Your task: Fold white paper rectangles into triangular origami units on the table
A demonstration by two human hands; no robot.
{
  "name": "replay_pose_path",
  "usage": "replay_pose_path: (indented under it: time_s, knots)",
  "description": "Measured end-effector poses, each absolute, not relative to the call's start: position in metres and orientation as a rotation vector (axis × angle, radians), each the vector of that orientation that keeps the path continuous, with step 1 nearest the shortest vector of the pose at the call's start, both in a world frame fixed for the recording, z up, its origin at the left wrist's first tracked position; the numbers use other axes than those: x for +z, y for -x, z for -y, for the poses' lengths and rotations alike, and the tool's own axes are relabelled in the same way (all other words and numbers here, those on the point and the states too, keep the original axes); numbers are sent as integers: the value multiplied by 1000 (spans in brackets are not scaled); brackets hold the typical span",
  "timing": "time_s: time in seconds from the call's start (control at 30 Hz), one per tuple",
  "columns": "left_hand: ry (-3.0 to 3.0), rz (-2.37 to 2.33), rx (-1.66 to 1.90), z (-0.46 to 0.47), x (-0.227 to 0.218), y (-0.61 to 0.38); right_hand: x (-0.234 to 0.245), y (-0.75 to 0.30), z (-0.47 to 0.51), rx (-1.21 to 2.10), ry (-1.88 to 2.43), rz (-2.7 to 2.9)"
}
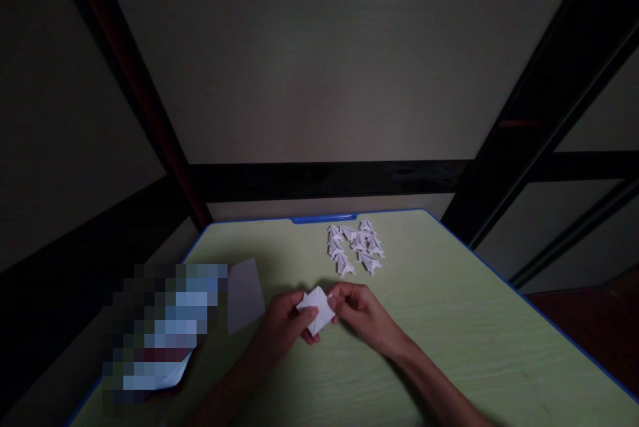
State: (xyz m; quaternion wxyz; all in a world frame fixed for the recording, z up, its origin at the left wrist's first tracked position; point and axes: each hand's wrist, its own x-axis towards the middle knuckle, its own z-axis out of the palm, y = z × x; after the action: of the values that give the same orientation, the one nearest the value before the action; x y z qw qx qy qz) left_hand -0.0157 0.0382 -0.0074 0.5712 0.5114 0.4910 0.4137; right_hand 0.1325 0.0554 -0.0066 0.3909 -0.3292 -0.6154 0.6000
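Both of my hands meet over a small folded white paper (317, 308) just above the green table (449, 334). My left hand (284, 326) pinches the paper's left side with thumb and fingers. The paper's right edge is gripped by the closed fingers of my right hand (360, 312). A cluster of several small folded white paper pieces (354, 247) lies on the table beyond my hands, near the far edge.
A flat white sheet (244, 294) lies on the table to the left of my hands, beside a blurred-out area. The table has a blue rim (324, 218). Dark bed-frame bars (319, 177) and a pale wall stand behind it.
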Motion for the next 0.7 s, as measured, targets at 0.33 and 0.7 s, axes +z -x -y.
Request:
replay_pose_path:
  time_s: [0.33,0.7]
  knots:
    - [-1083,-1256,1092,-39,1,17,-13,-132,-64,1421,883,1311]
    - [-1029,-1274,1128,-38,1,15,-11,-133,-61,1374,923,1413]
